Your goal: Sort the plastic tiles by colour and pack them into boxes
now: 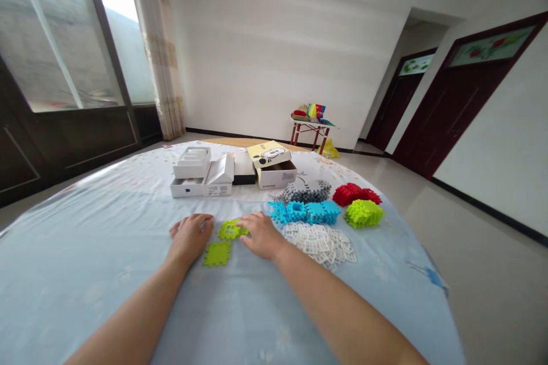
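Resting on the tablecloth, my left hand (pixel 193 235) has its fingers apart, with a gap beside the thumb and nothing visible in it. My right hand (pixel 262 234) has thumb and fingers closed around the right edge of a lime-green interlocking tile (pixel 231 230) with a window-like grid in its middle. The fingers partly hide that side, so I cannot tell whether it is one tile or two joined. A plain lime-green tile (pixel 217 254) with notched edges lies flat just nearer to me, between my forearms.
Right of my right hand lie white window-frame pieces (pixel 319 242), blue tiles (pixel 323 212), grey tiles (pixel 308 190), red tiles (pixel 356 194) and a lime-green stack (pixel 363 214). Behind stand white boxes (pixel 192 162) and an open box (pixel 277 177) with a yellow lid (pixel 269 153).
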A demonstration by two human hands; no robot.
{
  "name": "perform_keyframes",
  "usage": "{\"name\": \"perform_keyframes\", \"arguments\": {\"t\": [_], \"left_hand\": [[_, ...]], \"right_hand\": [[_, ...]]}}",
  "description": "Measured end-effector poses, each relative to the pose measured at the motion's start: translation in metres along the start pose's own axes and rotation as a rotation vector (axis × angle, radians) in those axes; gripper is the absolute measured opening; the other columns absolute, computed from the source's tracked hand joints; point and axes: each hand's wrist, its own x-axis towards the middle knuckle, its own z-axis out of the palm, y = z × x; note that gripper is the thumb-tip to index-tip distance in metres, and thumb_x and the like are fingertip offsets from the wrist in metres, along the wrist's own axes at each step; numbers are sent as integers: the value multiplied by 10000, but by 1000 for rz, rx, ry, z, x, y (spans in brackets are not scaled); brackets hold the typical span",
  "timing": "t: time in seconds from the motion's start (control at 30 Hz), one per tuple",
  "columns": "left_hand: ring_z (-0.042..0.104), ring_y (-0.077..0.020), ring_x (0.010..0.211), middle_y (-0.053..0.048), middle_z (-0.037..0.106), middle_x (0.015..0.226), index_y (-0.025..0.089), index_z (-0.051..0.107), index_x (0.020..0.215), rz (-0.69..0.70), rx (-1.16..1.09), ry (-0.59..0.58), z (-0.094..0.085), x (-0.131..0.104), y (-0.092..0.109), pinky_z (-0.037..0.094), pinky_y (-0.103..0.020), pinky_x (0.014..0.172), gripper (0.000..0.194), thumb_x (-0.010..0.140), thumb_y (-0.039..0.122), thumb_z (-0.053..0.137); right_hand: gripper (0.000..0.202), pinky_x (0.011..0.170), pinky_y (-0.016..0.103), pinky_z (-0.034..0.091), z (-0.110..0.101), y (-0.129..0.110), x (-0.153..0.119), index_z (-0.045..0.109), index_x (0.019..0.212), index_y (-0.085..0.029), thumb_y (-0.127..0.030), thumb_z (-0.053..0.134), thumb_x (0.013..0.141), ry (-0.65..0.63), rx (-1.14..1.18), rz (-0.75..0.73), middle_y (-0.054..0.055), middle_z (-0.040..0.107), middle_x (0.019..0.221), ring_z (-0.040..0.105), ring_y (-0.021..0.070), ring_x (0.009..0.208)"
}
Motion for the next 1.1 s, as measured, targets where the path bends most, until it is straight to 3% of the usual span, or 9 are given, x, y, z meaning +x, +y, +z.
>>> {"name": "perform_keyframes", "arguments": {"t": [0.1,0.27,0.43,0.57,0.73,0.87,0.97,1.1], "left_hand": [[544,-238,1023,-47,660,1077,256,657,973,-10,1,-7,0,1,1,279,-385,903,383,815,403,341],[545,-241,1027,-50,660,1076,256,659,973,-23,-6,-13,1,3,-1,289,-379,897,387,811,404,340],[538,-260,1034,-59,654,1084,257,659,982,-20,-15,-4,5,4,-3,287,-418,901,400,809,422,337],[536,-267,1038,-69,650,1093,244,660,978,-20,-14,-22,5,4,-2,294,-427,898,404,805,420,341],[530,-274,1052,-74,642,1109,239,658,991,-29,-5,-30,1,4,0,294,-437,904,416,808,418,330],[532,-263,1057,-61,646,1105,244,659,992,-15,13,-43,-1,4,0,317,-390,902,407,799,420,346],[538,-267,1052,-69,652,1091,239,657,998,2,22,-54,-2,5,0,327,-388,901,414,798,426,347],[529,-281,1065,-83,642,1113,230,651,1004,-7,42,-64,-1,9,-3,313,-429,909,423,817,428,327]], "right_hand": [[313,912,361,326,9,-7,9,598,1086,-259,-262,600,773,-54,-97,-30,20,564,1215,437,212,1120],[164,900,369,289,6,-11,9,638,961,-257,-249,564,814,-30,-131,-28,11,661,1012,475,198,1041],[212,830,301,346,-14,-14,-7,640,982,-229,-282,469,868,72,39,96,21,678,926,536,172,924],[261,739,239,395,-22,-11,-20,633,1028,-200,-273,451,856,-31,207,220,20,684,931,584,148,833],[306,868,333,361,-22,-7,-31,607,1083,-229,-297,538,792,15,-18,294,33,673,970,535,217,991],[436,886,360,366,-21,-14,-38,578,1103,-204,-470,565,757,63,-112,252,77,630,1036,517,234,1012],[582,866,379,389,-17,-21,-39,571,1086,-184,-599,583,677,13,-160,250,101,614,1013,528,255,989],[471,828,393,416,-12,-24,-39,588,1022,-196,-520,601,681,-48,-198,245,88,614,959,551,252,930]]}}
